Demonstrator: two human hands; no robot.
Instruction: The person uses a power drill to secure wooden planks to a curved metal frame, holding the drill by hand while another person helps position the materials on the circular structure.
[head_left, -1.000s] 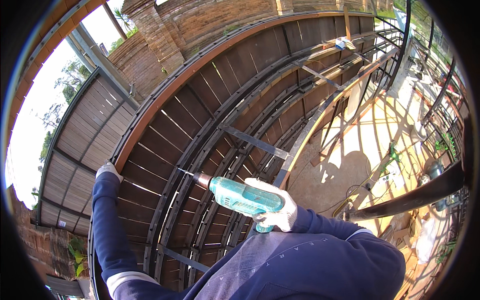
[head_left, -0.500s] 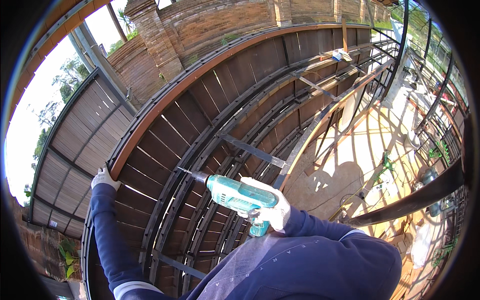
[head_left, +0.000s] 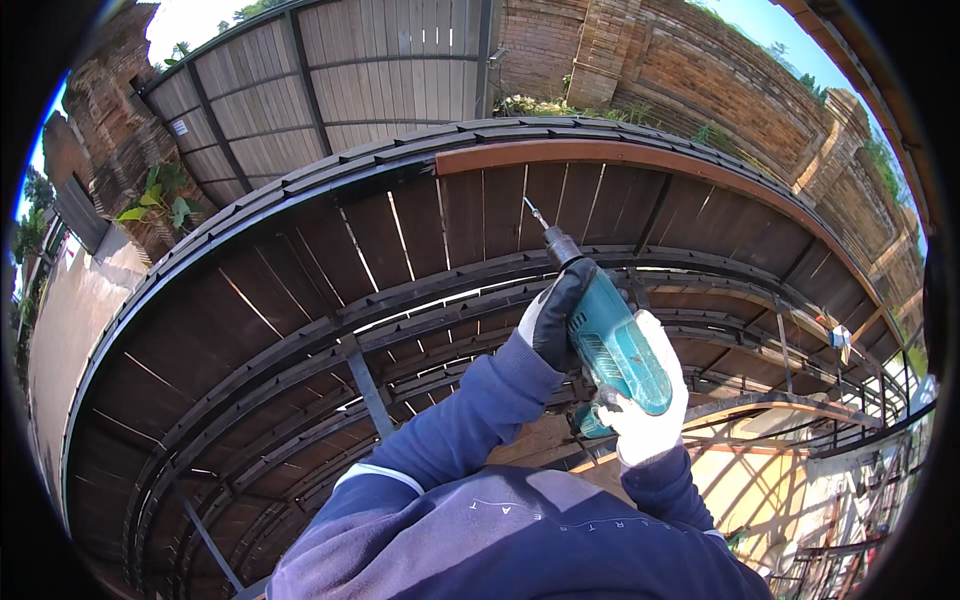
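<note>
A teal cordless drill [head_left: 618, 350] is held up before my chest, its long thin bit [head_left: 535, 213] slanting up and left. My right hand [head_left: 655, 395], in a white glove, closes round the drill's rear and grip. My left hand [head_left: 556, 315], in a glove with a dark palm, wraps the front of the drill body just behind the black chuck. Beyond the bit runs a reddish-brown strip [head_left: 560, 152] along the upper edge of a curved frame; its left end stops partway. The bit appears apart from the strip.
Dark panels [head_left: 290, 260] with narrow gaps line the curved frame, and black metal rails [head_left: 400, 300] curve across below them. A slatted grey gate [head_left: 400, 90] and a brick wall [head_left: 720, 90] stand behind. Sunlit floor [head_left: 760, 490] lies at lower right.
My left hand has left the strip's end and now grips the drill's front. The view has swung left, and the drill's bit points more upward.
</note>
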